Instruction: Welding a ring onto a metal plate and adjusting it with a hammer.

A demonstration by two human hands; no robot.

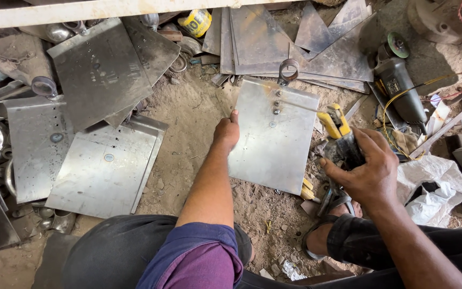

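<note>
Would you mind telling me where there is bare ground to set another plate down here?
The widest bare patch is the dirt strip between the left pile of plates and the plate the left hand steadies. Some dirt also shows below that plate. The right side is crowded: right hand with a yellow tool, a grinder, cables and rags.

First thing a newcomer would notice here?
Centre frame: the left hand grips the edge of a rectangular grey metal sheet with a welded ring on top. Beside it, the right hand holds a yellow-and-black power tool. More grey metal sheets lie at left on dirt.
</note>
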